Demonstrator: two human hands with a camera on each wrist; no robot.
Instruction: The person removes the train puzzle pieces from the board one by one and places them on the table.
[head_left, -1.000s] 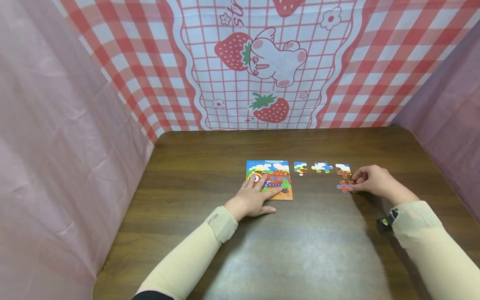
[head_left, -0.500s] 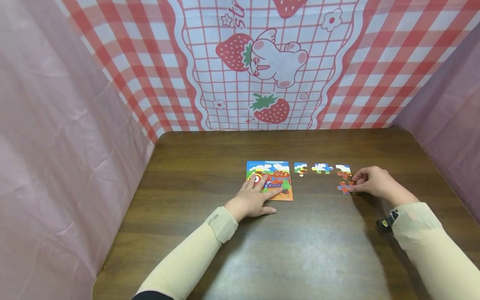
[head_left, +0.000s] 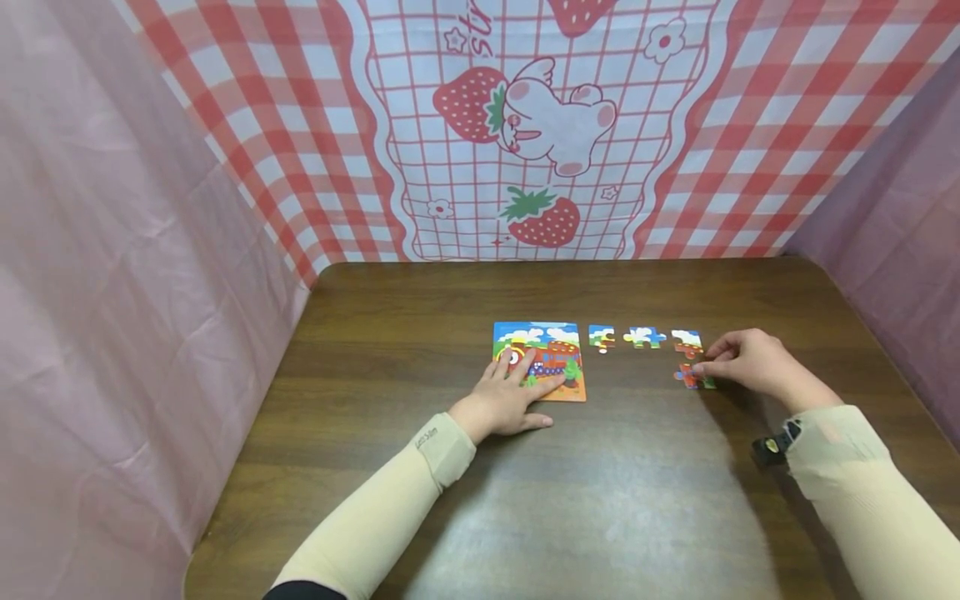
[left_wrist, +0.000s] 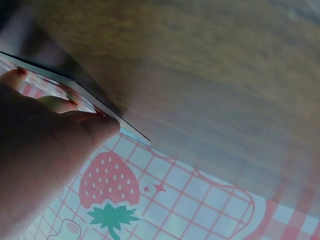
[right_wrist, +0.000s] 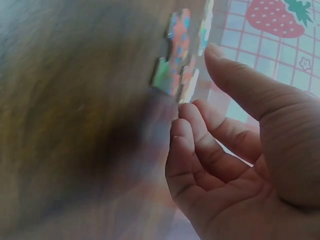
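Note:
My left hand (head_left: 504, 398) lies with spread fingers on a picture card (head_left: 551, 333) of a red train under a blue sky. The left wrist view shows the fingertips on the card's face, near its edge (left_wrist: 95, 100). Over on the right, my right hand (head_left: 753, 365) hovers at a red and green jigsaw piece (head_left: 687, 377), thumb tip overlapping it in the head view. In the right wrist view, thumb and loosely bent fingers stand apart with nothing between them. Just above that piece is a white and red jigsaw piece (head_left: 686, 339).
A cloud jigsaw piece (head_left: 645, 337) and a blue and green corner piece (head_left: 601, 335) lie in a row right of the card. Behind the brown wooden table (head_left: 600, 500) hangs a strawberry-print cloth (head_left: 540, 221); pink curtains (head_left: 112, 333) hang at the sides.
My right thumb has shifted slightly up and left, uncovering the green right part of the lower jigsaw piece. The left hand and card have stayed put.

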